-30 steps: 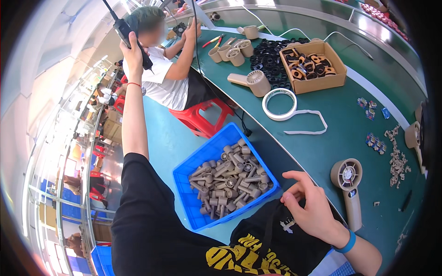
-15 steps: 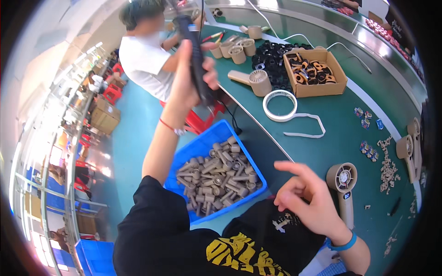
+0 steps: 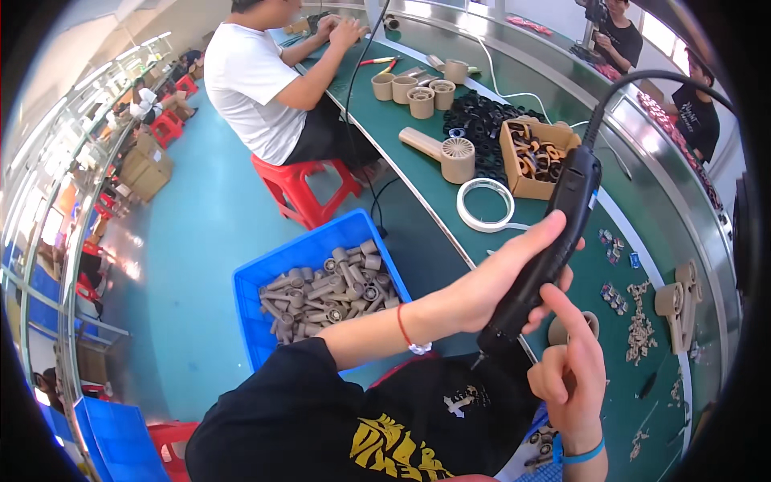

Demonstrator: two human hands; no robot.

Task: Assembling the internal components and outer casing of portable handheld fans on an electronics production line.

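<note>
At the screwdriver (image 3: 534, 281), hands (image 3: 499, 277) (image 3: 573, 368) close together.

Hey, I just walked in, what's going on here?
The person's left hand holds a black driver, tip pointing down. The right hand holds nothing; its index finger is close to the driver, though contact is unclear. A blue bin of fan parts stands beside the bench, where a co-worker sits.

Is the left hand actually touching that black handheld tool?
Touching. The head view plainly shows the left hand wrapped around the black handheld tool.
</note>
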